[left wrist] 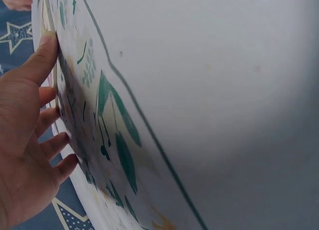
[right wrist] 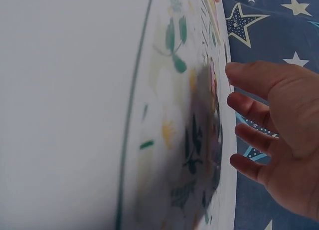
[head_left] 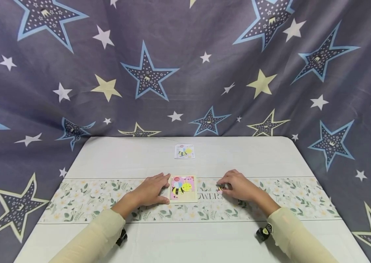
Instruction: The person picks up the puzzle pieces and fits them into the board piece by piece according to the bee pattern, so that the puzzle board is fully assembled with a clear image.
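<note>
In the head view a square puzzle board [head_left: 192,200] with a cream border lies mid-table, showing a bee on a pink background. Bare cream base shows at the picture's lower right. My left hand [head_left: 154,189] rests along the board's left edge, thumb and fingertips touching it; in the left wrist view the thumb [left wrist: 46,53] presses on that edge. Right of the board, my right hand [head_left: 238,185] hovers over small colourful pieces [head_left: 221,187], partly covered by its fingers. In the right wrist view those fingers [right wrist: 249,108] are spread and bent slightly, with nothing visible between them.
A small card [head_left: 184,151] with a similar bee picture lies behind the board. A floral runner [head_left: 83,199] crosses the white table [head_left: 185,241]. A dark star-patterned cloth [head_left: 172,33] hangs behind the table.
</note>
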`<state>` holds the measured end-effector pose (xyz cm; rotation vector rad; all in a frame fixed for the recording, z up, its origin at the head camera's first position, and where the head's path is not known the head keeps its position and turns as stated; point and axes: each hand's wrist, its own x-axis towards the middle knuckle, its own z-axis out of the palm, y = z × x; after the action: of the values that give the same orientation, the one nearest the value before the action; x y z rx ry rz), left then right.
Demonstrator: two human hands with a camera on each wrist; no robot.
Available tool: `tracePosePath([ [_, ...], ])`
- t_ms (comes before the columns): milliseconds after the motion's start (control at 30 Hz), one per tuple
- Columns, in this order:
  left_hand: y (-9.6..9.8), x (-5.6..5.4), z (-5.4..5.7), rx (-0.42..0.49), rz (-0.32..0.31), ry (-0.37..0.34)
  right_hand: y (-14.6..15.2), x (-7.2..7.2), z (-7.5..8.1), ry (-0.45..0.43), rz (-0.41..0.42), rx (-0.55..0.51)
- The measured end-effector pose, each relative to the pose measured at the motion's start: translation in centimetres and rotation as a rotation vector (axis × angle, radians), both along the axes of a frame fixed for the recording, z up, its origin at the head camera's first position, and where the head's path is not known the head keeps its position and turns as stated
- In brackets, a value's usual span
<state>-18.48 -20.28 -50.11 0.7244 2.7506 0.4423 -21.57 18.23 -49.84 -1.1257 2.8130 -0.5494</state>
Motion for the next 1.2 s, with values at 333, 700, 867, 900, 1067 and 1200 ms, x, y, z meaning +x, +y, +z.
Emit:
tracePosePath([
  [333,0.1,-0.2,-0.2,0.003,0.003,0.011,0.4,0.5,-0.4,-0.004,0.023,0.034],
  [700,0.2,-0.2,-0.2,0.001,0.016,0.01,0.4,0.2,-0.8,0.01,0.005,0.021],
  [867,0.1,-0.2,-0.3,0.002,0.015,0.006,0.4,0.1,-1.0,0.005,-0.012,0.01],
  [900,0.1,-0.2,-0.3,0.002,0.015,0.006,0.4,0.1,-1.0,0.006,-0.014,0.011],
  [1067,0.1,-0.2,-0.4,0.008,0.014,0.007,0.2,0.0,-1.1,0.025,-0.006,0.011],
  [1200,0.0,-0.2,-0.4,0.011,0.009,0.013,0.0,-0.1,-1.1,0.031,0.0,-0.004],
])
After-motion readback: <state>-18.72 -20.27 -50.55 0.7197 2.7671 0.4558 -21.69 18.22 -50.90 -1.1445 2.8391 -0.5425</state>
